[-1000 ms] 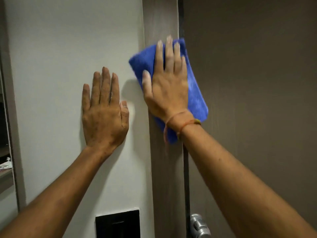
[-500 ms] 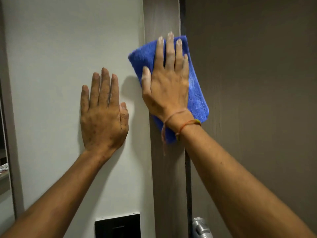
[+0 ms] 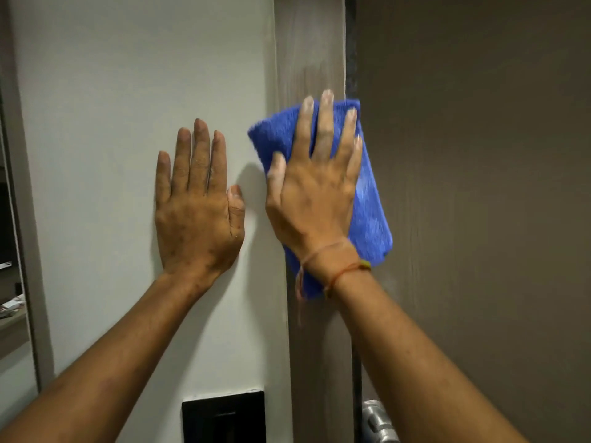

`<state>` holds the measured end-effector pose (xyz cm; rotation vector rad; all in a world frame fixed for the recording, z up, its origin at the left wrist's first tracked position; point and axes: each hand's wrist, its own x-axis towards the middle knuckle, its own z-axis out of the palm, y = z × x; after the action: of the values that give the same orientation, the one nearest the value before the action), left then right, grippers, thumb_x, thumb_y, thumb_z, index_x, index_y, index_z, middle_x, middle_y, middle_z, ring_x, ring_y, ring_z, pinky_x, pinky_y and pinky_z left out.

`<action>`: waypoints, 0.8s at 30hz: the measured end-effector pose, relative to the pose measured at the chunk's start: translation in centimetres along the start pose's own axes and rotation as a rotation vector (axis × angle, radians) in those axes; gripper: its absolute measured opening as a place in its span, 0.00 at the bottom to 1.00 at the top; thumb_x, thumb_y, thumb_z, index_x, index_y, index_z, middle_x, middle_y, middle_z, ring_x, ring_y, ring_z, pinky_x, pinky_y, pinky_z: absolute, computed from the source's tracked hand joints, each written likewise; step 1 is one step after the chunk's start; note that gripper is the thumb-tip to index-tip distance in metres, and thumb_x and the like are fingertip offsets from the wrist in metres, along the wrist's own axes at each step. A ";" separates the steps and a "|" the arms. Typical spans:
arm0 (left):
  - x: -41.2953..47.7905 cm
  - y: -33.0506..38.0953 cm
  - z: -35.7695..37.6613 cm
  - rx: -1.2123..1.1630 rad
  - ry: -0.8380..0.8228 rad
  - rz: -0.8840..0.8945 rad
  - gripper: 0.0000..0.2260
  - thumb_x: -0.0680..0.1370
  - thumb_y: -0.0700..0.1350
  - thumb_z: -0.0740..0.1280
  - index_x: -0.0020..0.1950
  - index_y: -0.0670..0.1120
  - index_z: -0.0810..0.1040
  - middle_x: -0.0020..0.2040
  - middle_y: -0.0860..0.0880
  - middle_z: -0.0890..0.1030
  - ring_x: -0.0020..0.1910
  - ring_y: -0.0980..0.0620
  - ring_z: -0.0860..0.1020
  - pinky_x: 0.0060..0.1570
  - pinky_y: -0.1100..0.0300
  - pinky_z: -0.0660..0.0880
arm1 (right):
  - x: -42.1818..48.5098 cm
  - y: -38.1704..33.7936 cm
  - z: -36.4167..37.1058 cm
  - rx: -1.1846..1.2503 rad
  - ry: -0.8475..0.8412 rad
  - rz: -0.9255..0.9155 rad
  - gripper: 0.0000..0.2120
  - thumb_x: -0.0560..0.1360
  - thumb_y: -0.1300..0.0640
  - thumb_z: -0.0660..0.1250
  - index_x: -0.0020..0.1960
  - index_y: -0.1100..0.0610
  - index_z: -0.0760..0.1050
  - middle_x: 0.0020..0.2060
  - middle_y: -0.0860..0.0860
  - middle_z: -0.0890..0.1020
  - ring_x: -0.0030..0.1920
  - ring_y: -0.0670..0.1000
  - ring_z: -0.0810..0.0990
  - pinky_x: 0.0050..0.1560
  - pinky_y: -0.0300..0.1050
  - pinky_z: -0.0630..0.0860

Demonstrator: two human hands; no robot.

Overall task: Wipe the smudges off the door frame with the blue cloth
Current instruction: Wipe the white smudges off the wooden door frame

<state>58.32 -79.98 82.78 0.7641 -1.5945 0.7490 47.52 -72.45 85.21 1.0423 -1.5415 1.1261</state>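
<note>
The folded blue cloth [image 3: 371, 212] lies flat against the grey-brown wood-grain door frame [image 3: 310, 43], a vertical strip in the middle of the view. My right hand [image 3: 315, 193] presses on the cloth with fingers spread and pointing up, covering most of it. The cloth's right edge overlaps the dark gap beside the frame. My left hand [image 3: 198, 206] rests flat and empty on the white wall [image 3: 128, 75], just left of the frame. A pale hazy patch shows on the frame above the cloth.
The brown door [image 3: 479, 187] fills the right side. A silver door handle [image 3: 377, 420] sits low beside the frame. A black switch plate [image 3: 224, 417] is on the wall below my left hand. A grey-edged opening [image 3: 19, 282] runs down the far left.
My right hand and the cloth have slid a little way down the frame. My left hand has stayed flat on the wall.
</note>
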 end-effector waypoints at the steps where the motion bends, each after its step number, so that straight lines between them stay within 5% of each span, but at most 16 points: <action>1: -0.1 0.0 0.0 0.004 -0.001 0.001 0.28 0.79 0.49 0.49 0.78 0.43 0.49 0.79 0.42 0.51 0.78 0.45 0.48 0.76 0.47 0.46 | 1.0 -0.1 0.0 0.009 0.015 0.005 0.32 0.76 0.47 0.47 0.77 0.58 0.47 0.78 0.57 0.52 0.77 0.62 0.47 0.77 0.60 0.50; 9: -0.2 -0.1 -0.1 0.007 0.001 0.003 0.28 0.79 0.49 0.49 0.78 0.43 0.48 0.79 0.42 0.51 0.78 0.45 0.48 0.76 0.47 0.46 | -14.1 2.5 1.5 -0.044 -0.081 -0.004 0.31 0.78 0.47 0.47 0.77 0.58 0.47 0.77 0.57 0.53 0.77 0.63 0.50 0.73 0.61 0.56; 18: -0.1 -0.2 0.2 0.011 0.001 0.013 0.28 0.79 0.49 0.50 0.78 0.43 0.49 0.79 0.42 0.52 0.78 0.45 0.48 0.76 0.48 0.45 | 0.2 -0.5 0.0 0.044 0.040 0.018 0.30 0.78 0.48 0.50 0.76 0.59 0.51 0.78 0.57 0.55 0.77 0.65 0.50 0.76 0.60 0.54; 24: -0.4 -0.2 0.2 0.010 -0.015 0.006 0.28 0.79 0.48 0.50 0.78 0.43 0.48 0.79 0.42 0.51 0.78 0.45 0.48 0.76 0.49 0.45 | -4.5 -0.6 0.7 0.201 0.177 0.132 0.24 0.77 0.58 0.57 0.72 0.58 0.64 0.74 0.54 0.65 0.75 0.63 0.59 0.73 0.58 0.64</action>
<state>58.43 -80.23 82.41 0.7738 -1.6086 0.7577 48.89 -72.77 80.86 0.9544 -1.3934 1.4494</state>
